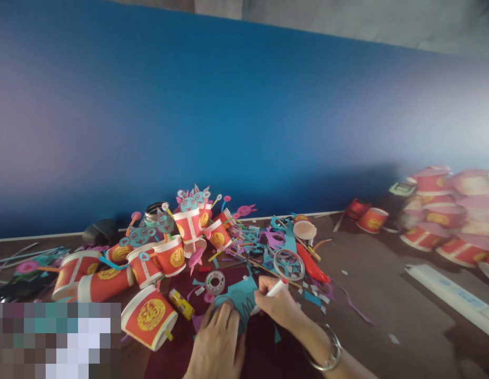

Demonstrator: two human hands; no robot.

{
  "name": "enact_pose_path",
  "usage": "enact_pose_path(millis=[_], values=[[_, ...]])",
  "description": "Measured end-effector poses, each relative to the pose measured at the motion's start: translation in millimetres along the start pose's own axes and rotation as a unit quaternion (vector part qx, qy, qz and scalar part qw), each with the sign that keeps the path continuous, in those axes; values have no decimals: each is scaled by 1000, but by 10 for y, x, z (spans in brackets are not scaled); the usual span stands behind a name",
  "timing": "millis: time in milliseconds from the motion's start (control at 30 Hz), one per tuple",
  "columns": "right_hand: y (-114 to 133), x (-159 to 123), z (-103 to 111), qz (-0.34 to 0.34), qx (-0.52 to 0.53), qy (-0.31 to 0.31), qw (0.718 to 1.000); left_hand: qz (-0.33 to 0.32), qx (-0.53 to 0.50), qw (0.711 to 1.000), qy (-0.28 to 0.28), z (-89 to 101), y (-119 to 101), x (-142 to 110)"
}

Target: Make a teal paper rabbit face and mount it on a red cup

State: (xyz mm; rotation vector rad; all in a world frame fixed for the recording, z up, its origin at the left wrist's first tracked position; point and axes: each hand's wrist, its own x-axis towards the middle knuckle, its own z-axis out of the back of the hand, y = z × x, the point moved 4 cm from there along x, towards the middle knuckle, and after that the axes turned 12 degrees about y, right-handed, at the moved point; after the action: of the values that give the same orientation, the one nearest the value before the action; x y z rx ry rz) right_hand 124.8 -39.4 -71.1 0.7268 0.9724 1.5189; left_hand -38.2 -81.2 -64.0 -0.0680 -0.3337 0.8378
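Observation:
A piece of teal paper (241,290) with dark zigzag lines lies on a dark red sheet (165,358). My left hand (218,337) rests on its lower left part with the fingers lying flat, pressing it down. In my right hand (279,305) is a white marker pen (276,288) with a red end, its lower end at the paper beside the zigzag. A bracelet (333,347) circles the right wrist. Just behind the paper lies a roll of clear tape (215,283). To the left are a small yellow object (181,303) and a tipped red paper cup (149,317).
More decorated red paper cups (106,284) crowd the left. Paper scraps, a larger tape roll (289,265) and a red-handled tool (310,262) lie behind my hands. At right are a white power strip (445,295) and stacked cups (445,216). A blue panel (244,116) stands behind.

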Motion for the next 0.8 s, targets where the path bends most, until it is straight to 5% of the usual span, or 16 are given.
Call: enact_pose_path(millis=[233, 800], values=[[-38, -4, 111, -10, 54, -66, 996, -3, -3, 1000, 4, 5, -5, -1], [-41, 19, 69, -13, 4, -30, 999, -4, 0, 1000, -21, 20, -19, 12]])
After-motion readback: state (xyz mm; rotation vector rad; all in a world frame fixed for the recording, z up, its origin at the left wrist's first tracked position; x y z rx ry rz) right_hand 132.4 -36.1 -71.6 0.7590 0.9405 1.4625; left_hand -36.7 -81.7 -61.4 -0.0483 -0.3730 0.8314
